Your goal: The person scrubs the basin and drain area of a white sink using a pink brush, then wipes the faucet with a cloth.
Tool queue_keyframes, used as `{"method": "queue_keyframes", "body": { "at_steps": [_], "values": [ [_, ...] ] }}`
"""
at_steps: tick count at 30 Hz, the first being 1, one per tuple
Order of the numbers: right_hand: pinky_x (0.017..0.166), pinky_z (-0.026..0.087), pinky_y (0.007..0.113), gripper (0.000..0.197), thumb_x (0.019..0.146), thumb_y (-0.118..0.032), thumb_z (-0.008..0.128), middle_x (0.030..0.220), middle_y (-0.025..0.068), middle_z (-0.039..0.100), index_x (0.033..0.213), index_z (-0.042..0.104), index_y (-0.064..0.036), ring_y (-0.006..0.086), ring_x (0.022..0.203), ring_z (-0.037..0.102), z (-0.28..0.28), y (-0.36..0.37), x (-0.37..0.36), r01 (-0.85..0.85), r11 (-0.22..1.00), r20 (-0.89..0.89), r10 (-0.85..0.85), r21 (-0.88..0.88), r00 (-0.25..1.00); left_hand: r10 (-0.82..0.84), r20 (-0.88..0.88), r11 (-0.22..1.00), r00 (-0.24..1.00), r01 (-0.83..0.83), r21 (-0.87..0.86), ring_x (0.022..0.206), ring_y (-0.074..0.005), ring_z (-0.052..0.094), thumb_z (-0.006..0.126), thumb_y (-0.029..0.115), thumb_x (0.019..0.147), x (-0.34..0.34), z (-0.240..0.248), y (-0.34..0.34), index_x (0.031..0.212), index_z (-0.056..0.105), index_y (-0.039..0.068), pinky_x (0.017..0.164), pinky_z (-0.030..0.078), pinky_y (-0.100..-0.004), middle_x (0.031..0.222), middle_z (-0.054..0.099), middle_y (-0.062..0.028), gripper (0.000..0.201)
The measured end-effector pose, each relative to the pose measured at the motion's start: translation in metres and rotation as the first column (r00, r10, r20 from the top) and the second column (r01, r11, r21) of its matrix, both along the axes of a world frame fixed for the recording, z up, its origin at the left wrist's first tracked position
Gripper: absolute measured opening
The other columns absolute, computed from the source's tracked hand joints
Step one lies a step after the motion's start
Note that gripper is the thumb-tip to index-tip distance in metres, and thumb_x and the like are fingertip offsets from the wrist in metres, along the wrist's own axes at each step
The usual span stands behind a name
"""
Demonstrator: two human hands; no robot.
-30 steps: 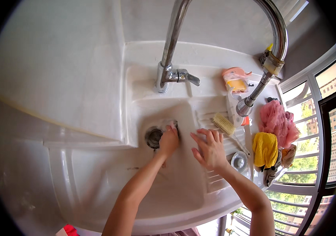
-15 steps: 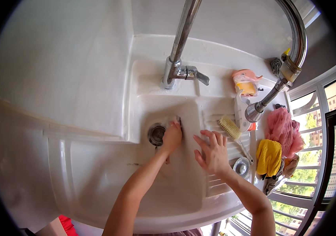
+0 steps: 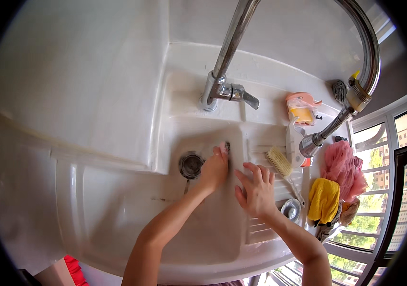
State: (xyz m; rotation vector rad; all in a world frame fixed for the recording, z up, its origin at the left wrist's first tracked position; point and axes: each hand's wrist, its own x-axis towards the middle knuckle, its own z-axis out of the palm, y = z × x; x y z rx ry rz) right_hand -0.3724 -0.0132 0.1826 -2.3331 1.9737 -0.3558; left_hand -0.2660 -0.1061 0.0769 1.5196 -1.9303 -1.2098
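Note:
Inside the white sink [image 3: 132, 229], my left hand [image 3: 214, 170] is closed, low against the basin's surface to the right of the round drain [image 3: 191, 165]. Something small, pinkish with a dark end, shows at its fingertips; most of it is hidden by the hand, so its kind is unclear. My right hand [image 3: 258, 193] is open, fingers spread, at the basin's right edge beside the ribbed draining board, and holds nothing. Close to it on the board are a scrub brush [image 3: 280, 162] with pale bristles and a round metal sink strainer [image 3: 291, 209].
A chrome tap [image 3: 210, 90] stands behind the basin; its curved spray hose [image 3: 373, 52] hangs over the right side. A pink-orange holder [image 3: 303, 97] with a yellow sponge [image 3: 303, 115] sits at the back right. A yellow cloth [image 3: 323, 200] and pink mesh [image 3: 341, 164] lie by the window.
My left hand has shifted slightly right, away from the drain, with the small thing at its fingertips. My right hand stays spread in nearly the same place. The view has shifted a little.

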Motion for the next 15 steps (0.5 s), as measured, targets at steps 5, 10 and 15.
{"method": "queue_keyframes", "body": {
  "at_steps": [5, 10, 15],
  "values": [
    [0.088, 0.034, 0.045, 0.041, 0.071, -0.020, 0.064, 0.121, 0.0097, 0.047, 0.110, 0.061, -0.0084, 0.0304, 0.108, 0.044, 0.002, 0.000, 0.001, -0.007, 1.000, 0.003, 0.007, 0.007, 1.000, -0.020, 0.018, 0.998, 1.000, 0.021, -0.058, 0.075, -0.0443, 0.060, 0.026, 0.033, 0.099, -0.001, 0.013, -0.008, 0.110, 0.040, 0.006, 0.061, 0.047, -0.0534, 0.091, 0.060, -0.0224, 0.032],
    [0.088, 0.034, 0.045, 0.040, 0.070, -0.018, 0.063, 0.121, 0.0105, 0.047, 0.109, 0.060, -0.0074, 0.0310, 0.107, 0.044, 0.000, -0.001, -0.001, 0.006, 1.000, 0.001, -0.006, 0.023, 1.000, -0.010, 0.055, 0.998, 0.998, 0.014, -0.067, 0.062, -0.0432, 0.059, 0.029, 0.036, 0.099, -0.005, 0.022, 0.005, 0.105, 0.039, 0.009, 0.053, 0.046, -0.0530, 0.073, 0.063, -0.0182, 0.030],
    [0.087, 0.034, 0.045, 0.039, 0.070, -0.017, 0.063, 0.121, 0.0107, 0.047, 0.108, 0.060, -0.0072, 0.0311, 0.107, 0.045, -0.007, -0.001, -0.005, 0.011, 1.000, -0.011, -0.011, 0.011, 1.000, -0.037, 0.001, 0.986, 0.999, 0.036, -0.160, 0.061, -0.0440, 0.059, 0.029, 0.037, 0.099, -0.007, 0.032, 0.006, 0.098, 0.044, 0.005, 0.051, 0.045, -0.0540, 0.064, 0.061, -0.0221, 0.035]
  ]
}}
